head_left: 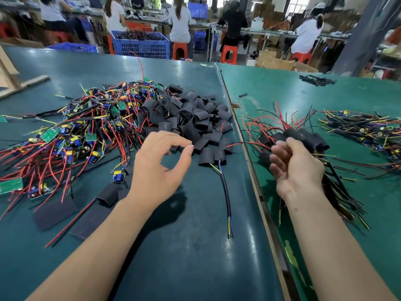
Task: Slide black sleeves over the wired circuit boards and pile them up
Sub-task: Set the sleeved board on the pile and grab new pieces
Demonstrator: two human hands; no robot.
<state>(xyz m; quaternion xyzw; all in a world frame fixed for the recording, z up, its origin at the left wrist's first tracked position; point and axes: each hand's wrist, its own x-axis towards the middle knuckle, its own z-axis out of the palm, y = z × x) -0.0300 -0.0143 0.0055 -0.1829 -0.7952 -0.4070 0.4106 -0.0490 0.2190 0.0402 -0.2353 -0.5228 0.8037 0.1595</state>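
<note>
The left hand hovers over the green table near the pile of black sleeves, its fingers curled and holding nothing. The right hand grips a bunch of sleeved boards with red wires. A big heap of bare boards lies at the left
</note>
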